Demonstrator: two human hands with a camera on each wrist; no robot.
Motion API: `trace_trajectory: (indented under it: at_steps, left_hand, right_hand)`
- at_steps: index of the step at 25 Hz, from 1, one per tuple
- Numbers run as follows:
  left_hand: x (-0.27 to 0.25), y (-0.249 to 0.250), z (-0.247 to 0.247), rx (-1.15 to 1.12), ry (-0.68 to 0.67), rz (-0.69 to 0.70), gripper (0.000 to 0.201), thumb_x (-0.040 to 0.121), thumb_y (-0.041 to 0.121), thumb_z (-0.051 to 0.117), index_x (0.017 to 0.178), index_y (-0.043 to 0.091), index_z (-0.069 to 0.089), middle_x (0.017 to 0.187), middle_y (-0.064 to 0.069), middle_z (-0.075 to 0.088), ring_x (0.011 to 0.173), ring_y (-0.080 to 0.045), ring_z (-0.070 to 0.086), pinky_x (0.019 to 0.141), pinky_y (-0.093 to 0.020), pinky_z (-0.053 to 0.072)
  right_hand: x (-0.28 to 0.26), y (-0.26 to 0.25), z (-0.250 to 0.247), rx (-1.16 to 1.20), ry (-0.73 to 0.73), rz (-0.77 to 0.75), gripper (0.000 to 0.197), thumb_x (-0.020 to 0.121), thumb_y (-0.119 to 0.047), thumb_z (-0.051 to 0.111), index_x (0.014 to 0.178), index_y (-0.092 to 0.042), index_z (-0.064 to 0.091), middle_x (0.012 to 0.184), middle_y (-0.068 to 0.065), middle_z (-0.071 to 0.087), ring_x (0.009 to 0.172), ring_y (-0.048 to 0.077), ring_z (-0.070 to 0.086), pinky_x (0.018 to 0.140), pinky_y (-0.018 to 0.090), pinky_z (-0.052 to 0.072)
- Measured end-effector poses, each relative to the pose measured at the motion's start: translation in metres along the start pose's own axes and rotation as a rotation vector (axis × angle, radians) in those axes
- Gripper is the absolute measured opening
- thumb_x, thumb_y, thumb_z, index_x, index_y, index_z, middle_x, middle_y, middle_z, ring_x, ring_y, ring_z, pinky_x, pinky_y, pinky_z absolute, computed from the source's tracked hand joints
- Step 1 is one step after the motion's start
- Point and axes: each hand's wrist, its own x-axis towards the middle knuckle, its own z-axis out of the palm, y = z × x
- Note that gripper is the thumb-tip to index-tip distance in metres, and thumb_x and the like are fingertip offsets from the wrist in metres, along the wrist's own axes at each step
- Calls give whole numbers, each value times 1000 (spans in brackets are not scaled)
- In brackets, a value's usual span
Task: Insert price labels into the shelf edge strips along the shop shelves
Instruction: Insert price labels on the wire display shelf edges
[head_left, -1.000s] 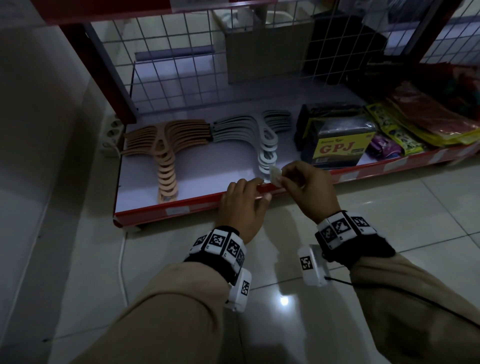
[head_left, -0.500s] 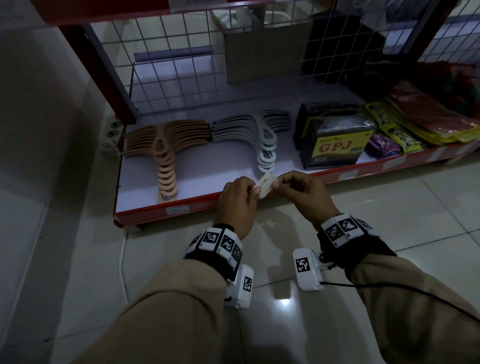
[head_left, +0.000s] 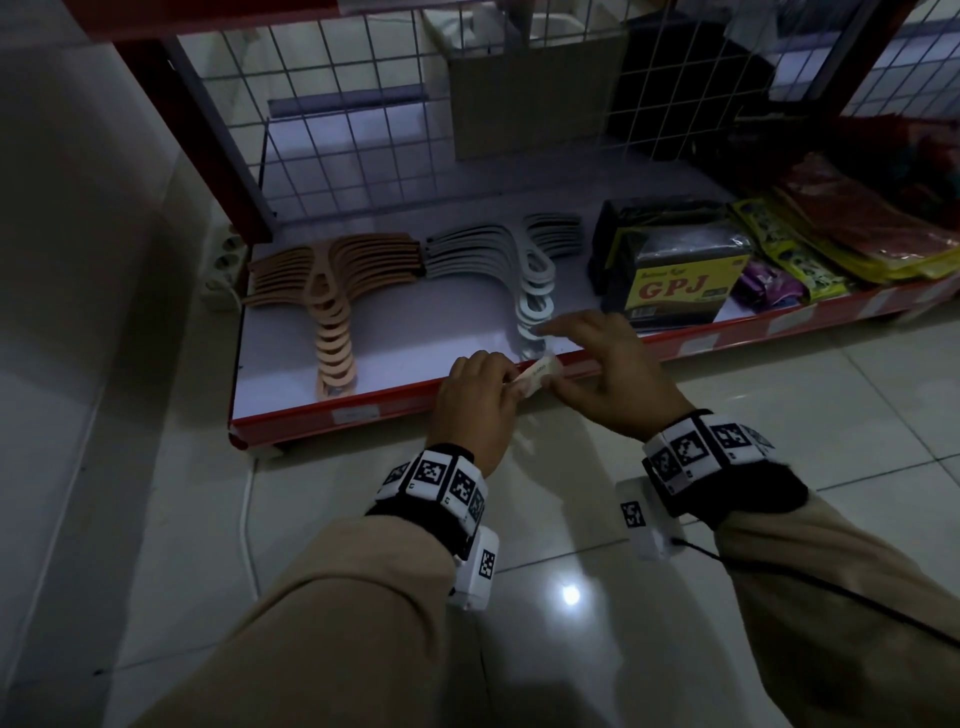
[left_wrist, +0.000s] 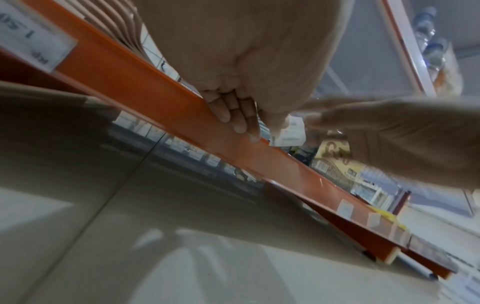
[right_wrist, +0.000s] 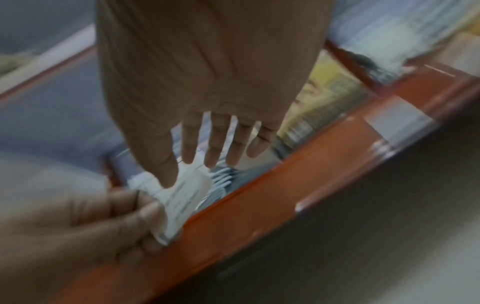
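A small white price label sits at the top edge of the red shelf edge strip on the bottom shelf. My left hand pinches the label's left end, its fingers curled against the strip. To the right, my right hand has straight, spread fingers, and its thumb presses on the label. An earlier label sits in the strip to the left.
On the shelf lie tan hangers, white hangers, a black and yellow GPJ pack and coloured packets. A wire mesh back stands behind. A power strip and its cable lie by the left wall. The floor is glossy tile.
Both hands brought the label down from above the shelf board to the strip's top edge. The right hand's fingers have straightened out.
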Motion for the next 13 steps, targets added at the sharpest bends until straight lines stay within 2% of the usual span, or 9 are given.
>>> trace_trajectory:
  at_steps: [1, 2, 3, 5, 8, 11, 13]
  left_hand:
    - [0, 0, 0, 21, -6, 6, 6, 92, 19, 53, 94, 14, 55, 97, -4, 56, 93, -23, 46, 79, -37, 41]
    - [0, 1, -1, 23, -7, 10, 7, 92, 20, 53, 95, 14, 56, 97, -3, 56, 94, -23, 46, 80, -38, 41]
    - [-1, 1, -1, 8, -2, 14, 8, 93, 22, 54, 96, 15, 56, 97, -3, 56, 93, -22, 46, 80, -37, 41]
    - [-2, 1, -2, -39, 17, 26, 13, 92, 26, 56, 99, 15, 57, 99, -1, 57, 94, -20, 47, 82, -34, 41]
    - [-5, 1, 0, -79, 27, 6, 21, 92, 25, 56, 111, 17, 56, 104, 2, 59, 100, -17, 47, 88, -34, 42]
    - [-5, 3, 0, -106, 31, -4, 31, 92, 22, 56, 123, 19, 52, 102, 2, 60, 103, -19, 46, 90, -36, 41]
    - [-4, 4, 0, -13, 10, 28, 36, 93, 24, 53, 128, 20, 49, 105, -2, 57, 103, -21, 45, 90, -37, 40]
  right_hand:
    - [4, -2, -1, -174, -86, -60, 35, 82, -19, 68, 117, -18, 64, 113, 5, 63, 102, 25, 53, 84, 36, 44]
    - [8, -4, -1, -265, -141, -66, 29, 84, -19, 65, 112, -19, 66, 107, 6, 66, 99, 29, 54, 83, 40, 45]
    - [10, -4, -3, -272, -148, -47, 22, 86, -18, 63, 107, -18, 69, 100, 8, 67, 96, 31, 57, 81, 42, 46]
    - [10, 0, -5, -149, -56, -4, 15, 86, -12, 63, 98, -15, 71, 91, 9, 69, 88, 31, 60, 77, 43, 48]
    - [6, 9, -8, -65, 76, 28, 13, 84, -6, 65, 94, -12, 71, 88, 9, 68, 82, 28, 61, 73, 40, 48]
    - [6, 11, -4, -52, 39, 74, 13, 85, -7, 64, 95, -13, 70, 88, 9, 67, 83, 28, 60, 75, 43, 48]
    - [6, 12, 1, -122, -16, 84, 16, 85, -8, 63, 97, -15, 70, 91, 9, 67, 87, 30, 58, 78, 46, 46]
